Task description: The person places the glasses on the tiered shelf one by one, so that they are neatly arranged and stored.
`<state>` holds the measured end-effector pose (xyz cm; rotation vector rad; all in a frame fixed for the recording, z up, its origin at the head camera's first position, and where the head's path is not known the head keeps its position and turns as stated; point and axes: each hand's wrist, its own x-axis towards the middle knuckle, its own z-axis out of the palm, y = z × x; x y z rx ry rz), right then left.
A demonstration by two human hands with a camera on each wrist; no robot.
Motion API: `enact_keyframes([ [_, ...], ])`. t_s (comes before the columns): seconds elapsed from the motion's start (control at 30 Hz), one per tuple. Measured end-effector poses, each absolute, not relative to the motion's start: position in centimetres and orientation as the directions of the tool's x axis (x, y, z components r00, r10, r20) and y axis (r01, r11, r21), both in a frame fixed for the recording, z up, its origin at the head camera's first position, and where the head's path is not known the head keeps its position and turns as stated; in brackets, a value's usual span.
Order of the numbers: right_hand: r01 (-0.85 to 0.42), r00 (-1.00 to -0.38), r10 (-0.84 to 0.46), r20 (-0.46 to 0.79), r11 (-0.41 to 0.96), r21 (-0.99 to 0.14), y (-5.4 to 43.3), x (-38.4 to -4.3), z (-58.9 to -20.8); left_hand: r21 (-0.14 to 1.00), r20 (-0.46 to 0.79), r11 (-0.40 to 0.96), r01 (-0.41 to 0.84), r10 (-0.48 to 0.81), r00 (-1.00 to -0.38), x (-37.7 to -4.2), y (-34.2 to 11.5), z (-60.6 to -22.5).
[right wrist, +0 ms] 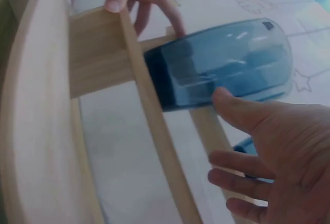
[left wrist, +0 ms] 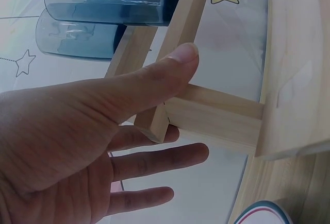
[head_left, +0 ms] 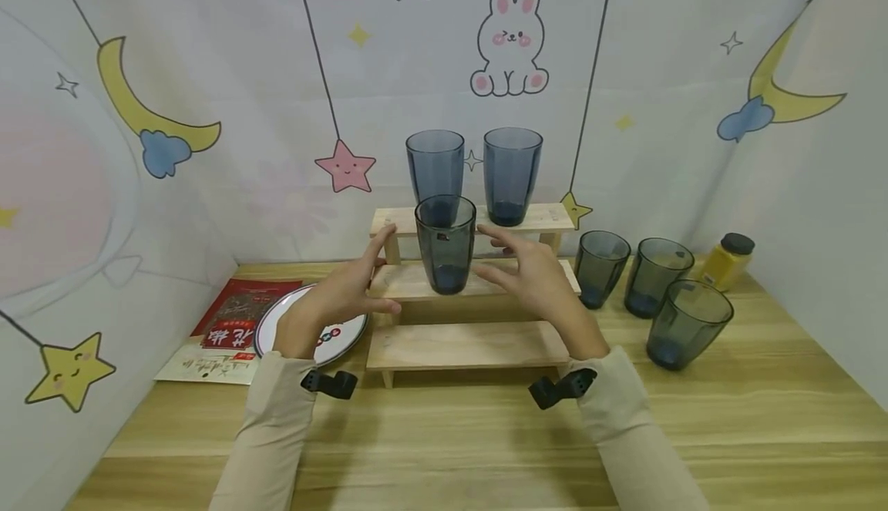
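A smoky blue-grey glass tumbler [head_left: 446, 253] stands upright on the middle tier of a three-step wooden rack [head_left: 472, 345]. My left hand [head_left: 340, 291] is just left of it, thumb and fingers spread around the end of the middle plank. In the left wrist view, the thumb overlaps the plank end, with straight fingers beyond. To the right of the tumbler is my right hand [head_left: 530, 276], its fingers loosely extended. The right wrist view has the right thumb [right wrist: 227, 100] overlapping the side of the glass. Two more tumblers, one left [head_left: 435, 164] and one right [head_left: 512, 176], stand on the top tier.
Several more tumblers [head_left: 659, 276] stand on the table right of the rack, with a black-capped yellow bottle [head_left: 727, 263] behind. Left of the rack, a white plate [head_left: 277, 330] overlaps a red packet [head_left: 236, 307]. A patterned cloth [head_left: 264, 110] hangs behind.
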<state>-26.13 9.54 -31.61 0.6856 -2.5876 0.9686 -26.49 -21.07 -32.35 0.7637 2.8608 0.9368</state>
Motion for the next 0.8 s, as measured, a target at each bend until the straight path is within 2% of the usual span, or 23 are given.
enact_keyframes([
  [0.37, -0.593, -0.803, -0.43, 0.413, 0.649, -0.478, 14.4, -25.7, -29.9, 0.558, 0.109, 0.7, 0.446, 0.471, -0.875, -26.6, -21.1, -32.3],
  [0.8, -0.534, -0.844, -0.402, 0.355, 0.691, -0.487, 20.8, -24.1, -28.6, 0.551, 0.098, 0.715, 0.431, 0.458, -0.884, -26.6, -21.1, -32.3],
])
